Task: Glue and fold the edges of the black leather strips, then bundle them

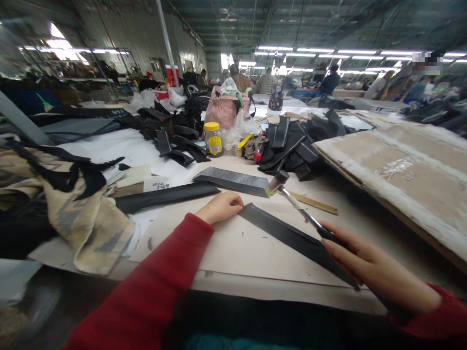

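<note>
The worktop (255,289) fills the lower view and bears everything in reach. On its right, a broad stack of boards (434,165) sits off to the side, which leaves the space before the person for handling. There, a pale sheet (219,248) lies flat, probably to give a smooth, protected surface. Beyond it, a heap of black pieces (292,146) is pushed toward the back, perhaps to be near without crowding the middle. A patterned cloth (98,233) drapes over the left part, well apart from the hammering side.

The black strip (280,228) lies slantwise on the sheet, one end by the left hand and the rest running under the right, an angle that seems to suit both arms. A grey-faced strip (233,181) lies just behind it.

The hammer (304,211) slants above the black strip, its head by the grey-faced strip's right end; whether they touch, I cannot tell. The right hand (368,262) wraps the dark grip, fingers closed around it, likely for a controlled swing. The left hand (221,208) is loosely curled, fingertips at the black strip's end, apparently steadying it; whether it pinches or merely presses is unclear. Behind the hammer handle lies a narrow ruler (314,201), within easy reach.
</note>
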